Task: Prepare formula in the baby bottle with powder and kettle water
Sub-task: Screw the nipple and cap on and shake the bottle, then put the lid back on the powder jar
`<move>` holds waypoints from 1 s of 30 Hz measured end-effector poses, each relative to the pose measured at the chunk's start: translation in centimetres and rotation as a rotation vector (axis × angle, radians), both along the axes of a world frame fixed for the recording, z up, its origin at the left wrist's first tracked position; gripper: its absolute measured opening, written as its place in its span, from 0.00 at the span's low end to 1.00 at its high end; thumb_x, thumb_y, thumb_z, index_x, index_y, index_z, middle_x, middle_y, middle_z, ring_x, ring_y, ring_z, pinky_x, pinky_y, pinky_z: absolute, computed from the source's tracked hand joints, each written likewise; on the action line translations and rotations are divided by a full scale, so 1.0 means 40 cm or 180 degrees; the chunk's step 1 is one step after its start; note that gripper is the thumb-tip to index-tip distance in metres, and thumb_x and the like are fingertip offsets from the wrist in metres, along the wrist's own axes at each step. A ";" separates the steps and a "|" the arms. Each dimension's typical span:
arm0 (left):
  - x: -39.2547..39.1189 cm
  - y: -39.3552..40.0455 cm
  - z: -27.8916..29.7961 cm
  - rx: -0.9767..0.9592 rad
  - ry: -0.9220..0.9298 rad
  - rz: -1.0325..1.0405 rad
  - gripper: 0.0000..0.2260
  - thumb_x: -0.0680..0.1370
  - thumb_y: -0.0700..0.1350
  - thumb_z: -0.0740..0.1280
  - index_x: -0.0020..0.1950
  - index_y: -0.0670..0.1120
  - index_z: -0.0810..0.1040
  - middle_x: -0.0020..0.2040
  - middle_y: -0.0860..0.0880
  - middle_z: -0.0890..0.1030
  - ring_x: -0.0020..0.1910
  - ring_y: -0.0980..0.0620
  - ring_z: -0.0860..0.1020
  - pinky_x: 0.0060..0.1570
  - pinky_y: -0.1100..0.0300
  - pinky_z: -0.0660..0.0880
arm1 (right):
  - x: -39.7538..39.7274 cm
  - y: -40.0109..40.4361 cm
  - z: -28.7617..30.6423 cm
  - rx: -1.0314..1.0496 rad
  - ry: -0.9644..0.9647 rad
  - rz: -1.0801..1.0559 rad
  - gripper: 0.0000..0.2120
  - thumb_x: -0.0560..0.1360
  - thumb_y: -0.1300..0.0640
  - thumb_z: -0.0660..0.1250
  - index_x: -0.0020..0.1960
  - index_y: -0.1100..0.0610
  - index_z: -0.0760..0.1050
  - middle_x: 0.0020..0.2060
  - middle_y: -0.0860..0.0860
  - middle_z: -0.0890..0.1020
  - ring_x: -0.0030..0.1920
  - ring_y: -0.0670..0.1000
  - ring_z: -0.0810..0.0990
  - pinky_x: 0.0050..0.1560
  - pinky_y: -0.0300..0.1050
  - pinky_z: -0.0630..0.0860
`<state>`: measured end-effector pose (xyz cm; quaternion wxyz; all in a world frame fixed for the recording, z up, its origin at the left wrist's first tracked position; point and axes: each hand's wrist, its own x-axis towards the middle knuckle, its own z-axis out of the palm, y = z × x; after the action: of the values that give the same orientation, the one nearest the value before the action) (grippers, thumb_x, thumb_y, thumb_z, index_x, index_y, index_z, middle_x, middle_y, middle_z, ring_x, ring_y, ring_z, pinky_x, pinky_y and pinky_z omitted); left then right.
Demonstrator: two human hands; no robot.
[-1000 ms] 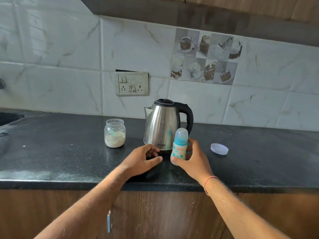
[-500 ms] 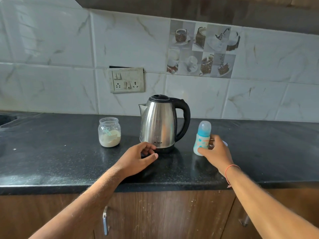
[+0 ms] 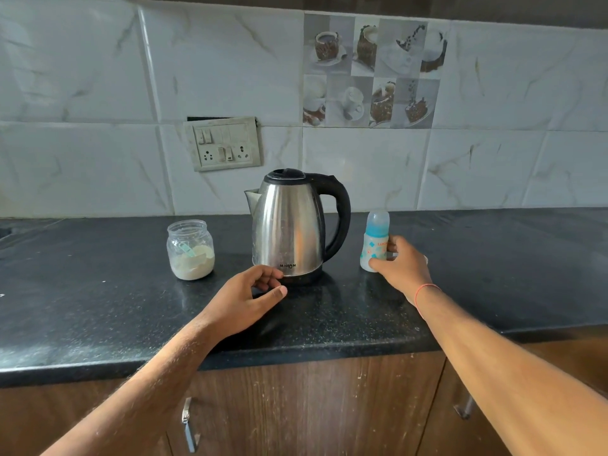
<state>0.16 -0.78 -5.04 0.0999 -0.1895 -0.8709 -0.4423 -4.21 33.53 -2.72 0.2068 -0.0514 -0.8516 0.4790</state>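
A small baby bottle with a blue cap stands upright on the black counter, right of the steel kettle. My right hand wraps its fingers around the bottle's lower body. The kettle has a black lid and handle, spout pointing left. An open glass jar left of the kettle holds white powder and a pale green scoop. My left hand rests on the counter just in front of the kettle's base, fingers loosely curled, holding nothing.
A switch and socket plate sits on the tiled wall behind the kettle. The jar's white lid is almost hidden behind my right hand. Wooden cabinet doors with metal handles run below the counter's front edge.
My right hand has carried the bottle from in front of the kettle to the counter on its right and set it down. The left hand has barely moved.
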 end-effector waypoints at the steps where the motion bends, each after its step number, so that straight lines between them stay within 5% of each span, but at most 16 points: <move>1: -0.001 0.000 0.000 0.0003 -0.0003 0.0002 0.10 0.82 0.53 0.76 0.62 0.58 0.82 0.54 0.57 0.87 0.55 0.61 0.84 0.56 0.68 0.78 | -0.006 0.002 -0.002 0.0008 0.0002 0.0012 0.28 0.76 0.57 0.80 0.73 0.53 0.74 0.69 0.50 0.83 0.59 0.47 0.79 0.61 0.44 0.76; 13: 0.016 0.008 0.009 -0.0207 -0.0056 0.0152 0.10 0.82 0.51 0.76 0.62 0.58 0.81 0.53 0.57 0.87 0.54 0.64 0.83 0.62 0.63 0.79 | 0.008 0.005 -0.013 0.0115 -0.0030 0.0091 0.32 0.77 0.57 0.80 0.76 0.53 0.71 0.71 0.50 0.81 0.69 0.54 0.82 0.69 0.53 0.79; 19: 0.038 0.012 0.022 -0.0181 0.0236 0.0418 0.12 0.81 0.50 0.77 0.62 0.59 0.80 0.51 0.59 0.86 0.52 0.66 0.82 0.58 0.59 0.78 | 0.046 0.022 -0.006 0.0403 0.0211 -0.0301 0.36 0.76 0.58 0.81 0.80 0.55 0.69 0.71 0.51 0.80 0.68 0.55 0.80 0.65 0.49 0.77; 23: 0.053 -0.012 0.031 0.0450 0.1133 0.1676 0.23 0.79 0.47 0.78 0.72 0.52 0.76 0.60 0.55 0.79 0.60 0.53 0.77 0.65 0.44 0.78 | 0.057 0.080 -0.006 0.1087 0.0233 -0.0847 0.32 0.76 0.53 0.80 0.77 0.55 0.73 0.70 0.54 0.78 0.70 0.60 0.75 0.63 0.55 0.78; 26: 0.043 -0.031 0.032 0.0342 0.0816 0.2410 0.43 0.75 0.50 0.81 0.83 0.53 0.60 0.80 0.46 0.64 0.76 0.37 0.65 0.73 0.32 0.68 | 0.055 0.122 -0.010 0.1225 -0.0218 -0.0978 0.37 0.75 0.46 0.80 0.79 0.55 0.71 0.74 0.56 0.75 0.74 0.62 0.71 0.65 0.59 0.77; 30: 0.018 -0.056 0.029 0.0504 0.0297 0.2505 0.63 0.68 0.55 0.86 0.88 0.53 0.43 0.88 0.46 0.47 0.86 0.36 0.53 0.83 0.34 0.59 | 0.039 0.128 -0.009 0.1261 -0.0549 -0.0946 0.43 0.74 0.38 0.79 0.81 0.55 0.68 0.76 0.56 0.76 0.75 0.64 0.73 0.67 0.59 0.77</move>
<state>0.87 -3.04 -3.89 0.3152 0.1468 -0.8348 -0.4269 -2.66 38.64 -3.07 0.2076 -0.1751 -0.9263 0.2611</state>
